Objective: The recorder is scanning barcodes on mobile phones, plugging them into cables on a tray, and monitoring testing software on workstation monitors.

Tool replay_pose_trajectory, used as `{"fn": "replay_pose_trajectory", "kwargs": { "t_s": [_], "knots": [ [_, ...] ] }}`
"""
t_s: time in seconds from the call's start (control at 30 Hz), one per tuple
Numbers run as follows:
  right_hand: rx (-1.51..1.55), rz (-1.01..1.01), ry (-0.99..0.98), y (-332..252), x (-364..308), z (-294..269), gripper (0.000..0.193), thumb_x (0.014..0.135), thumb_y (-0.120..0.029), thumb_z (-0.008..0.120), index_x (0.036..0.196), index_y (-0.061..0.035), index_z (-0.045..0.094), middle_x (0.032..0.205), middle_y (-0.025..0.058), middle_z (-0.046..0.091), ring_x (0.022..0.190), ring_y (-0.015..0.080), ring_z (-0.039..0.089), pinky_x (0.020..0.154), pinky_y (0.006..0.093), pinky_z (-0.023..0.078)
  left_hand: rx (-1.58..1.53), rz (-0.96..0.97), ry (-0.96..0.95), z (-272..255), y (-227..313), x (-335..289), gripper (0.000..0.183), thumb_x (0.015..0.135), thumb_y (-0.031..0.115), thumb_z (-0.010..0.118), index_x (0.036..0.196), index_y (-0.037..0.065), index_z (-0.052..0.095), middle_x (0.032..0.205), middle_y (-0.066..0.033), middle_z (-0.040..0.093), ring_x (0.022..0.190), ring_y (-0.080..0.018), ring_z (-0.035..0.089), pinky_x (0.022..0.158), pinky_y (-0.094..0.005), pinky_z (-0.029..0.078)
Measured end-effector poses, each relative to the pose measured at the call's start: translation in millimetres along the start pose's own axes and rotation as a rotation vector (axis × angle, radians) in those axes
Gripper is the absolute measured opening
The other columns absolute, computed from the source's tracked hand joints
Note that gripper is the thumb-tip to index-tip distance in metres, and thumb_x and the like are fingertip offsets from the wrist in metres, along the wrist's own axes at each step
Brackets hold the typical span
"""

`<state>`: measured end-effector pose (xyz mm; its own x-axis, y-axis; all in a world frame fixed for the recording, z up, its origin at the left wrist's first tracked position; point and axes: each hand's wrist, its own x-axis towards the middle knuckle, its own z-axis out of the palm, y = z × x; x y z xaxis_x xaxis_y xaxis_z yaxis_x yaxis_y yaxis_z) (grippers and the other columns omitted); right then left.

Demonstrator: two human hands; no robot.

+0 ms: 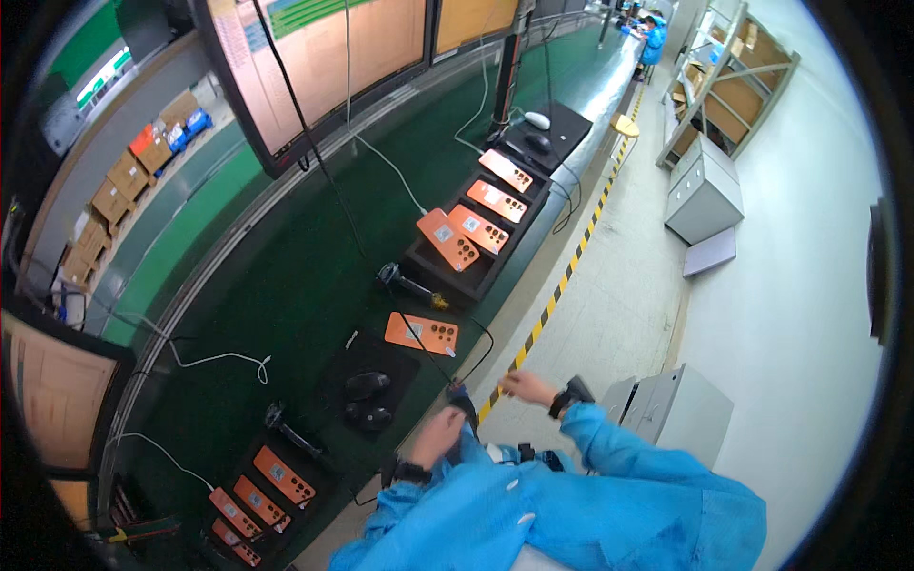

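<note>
My left hand [438, 436] is by the bench's near edge, its fingers curled in and mostly hidden. Just beyond it is a dark, narrow thing [463, 398] near the lower end of a hanging black cord; whether I touch it I cannot tell. My right hand [528, 388] is raised past the bench edge over the floor, fingers closed, with whatever may be in them too small to make out. Closest to my hands on the bench lies an orange phone [422, 332], back up, with a small pale tab at one corner.
A black tray [447, 276] holds several orange phones [483, 228]; another set of phones [260, 502] lies at the lower left. Two black mice [367, 385] rest on a dark pad. Handheld scanners [411, 285], monitors [324, 67] and white cables surround them. Grey cabinets [676, 409] stand right.
</note>
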<state>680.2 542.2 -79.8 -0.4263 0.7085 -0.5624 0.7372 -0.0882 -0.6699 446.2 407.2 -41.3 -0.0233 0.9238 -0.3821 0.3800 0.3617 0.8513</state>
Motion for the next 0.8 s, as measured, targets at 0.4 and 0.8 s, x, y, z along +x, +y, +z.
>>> {"fn": "replay_pose_trajectory", "kwargs": {
  "t_s": [0.4,0.8],
  "knots": [
    [-0.033,-0.204,0.389,-120.1,308.4,-320.7,0.036,0.085,-0.031,0.064,0.097,0.003,0.064,0.088,0.019,0.067,0.083,0.0286,0.065,0.074,0.0376,0.05,-0.133,0.15,-0.018,-32.6,150.6,227.5,0.026,0.092,0.022,0.054,0.102,-0.002,0.057,0.088,-0.0167,0.065,0.08,-0.0298,0.064,0.07,-0.0358,0.049],
    [-0.784,-0.583,0.265,-149.1,501.7,-412.1,0.038,0.093,-0.036,0.047,0.081,-0.0039,0.063,0.067,0.0191,0.061,0.07,0.0397,0.062,0.068,0.0507,0.048,0.297,0.111,0.726,-1.6,220.5,475.5,0.051,0.08,0.023,0.067,0.12,0.0,0.047,0.12,-0.0183,0.047,0.119,-0.038,0.04,0.101,-0.0497,0.033]
  ]
}}
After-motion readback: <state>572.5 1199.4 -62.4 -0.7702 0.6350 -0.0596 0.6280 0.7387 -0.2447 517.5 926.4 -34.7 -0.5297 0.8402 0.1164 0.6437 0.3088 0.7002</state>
